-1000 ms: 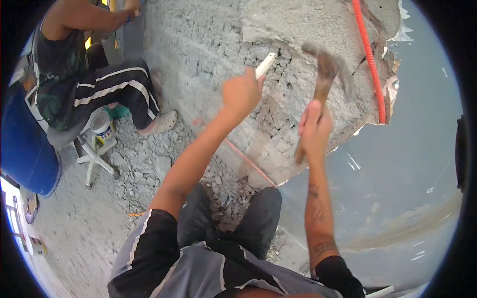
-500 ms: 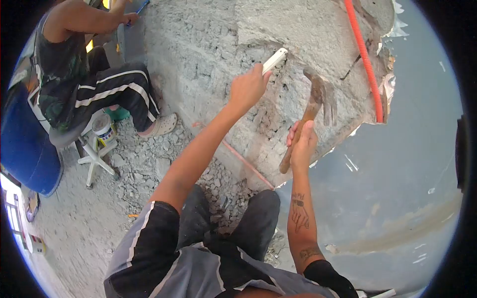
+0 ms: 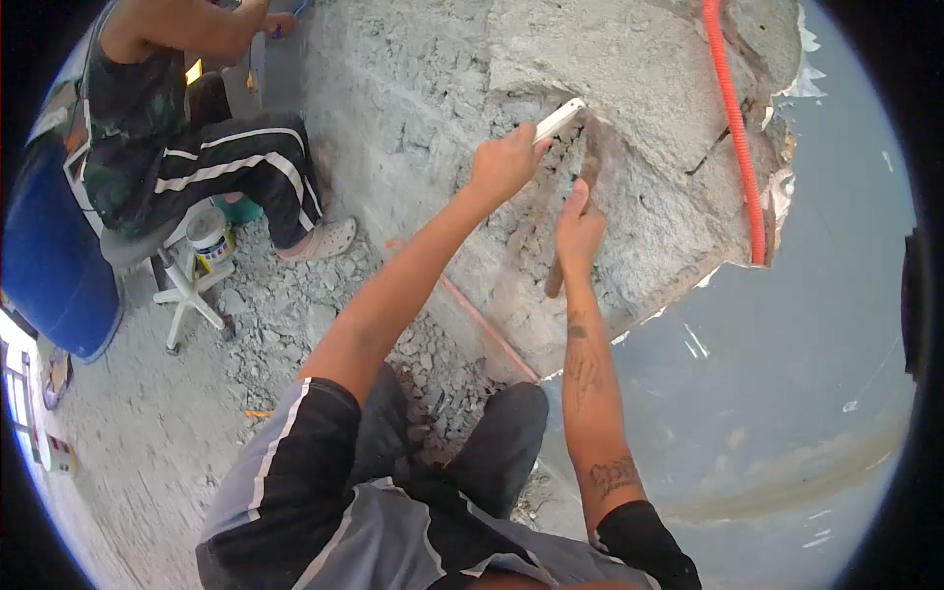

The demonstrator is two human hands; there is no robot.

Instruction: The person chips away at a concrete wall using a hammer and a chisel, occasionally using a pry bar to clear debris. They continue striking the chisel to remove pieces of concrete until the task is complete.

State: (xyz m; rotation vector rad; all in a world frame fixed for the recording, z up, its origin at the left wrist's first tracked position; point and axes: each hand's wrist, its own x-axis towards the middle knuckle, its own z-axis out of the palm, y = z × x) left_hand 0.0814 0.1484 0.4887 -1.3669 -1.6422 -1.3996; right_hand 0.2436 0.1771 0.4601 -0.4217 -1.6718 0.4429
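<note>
My left hand (image 3: 505,169) is closed around a white flat bar (image 3: 560,121), which slants up and right from the fist across the broken concrete wall (image 3: 536,49). Its other end is hidden in my grip. My right hand (image 3: 580,236) grips the wooden handle of a claw hammer (image 3: 591,157), the thumb lying along the handle. Motion blurs the hammer head, which is right by the bar's upper tip. Behind both tools the wall surface is rough and pitted.
An orange corrugated conduit (image 3: 736,128) runs down the wall at right, beside smooth grey panelling (image 3: 787,364). Rubble (image 3: 285,305) covers the floor. At left, a person (image 3: 143,138) sits on a wheeled stool (image 3: 182,290) near a bucket (image 3: 208,239) and a blue barrel (image 3: 59,256).
The hammer has swung up and left, bringing its head to the bar's tip. My left hand still holds the bar, now tilted a little flatter. The view has shifted slightly.
</note>
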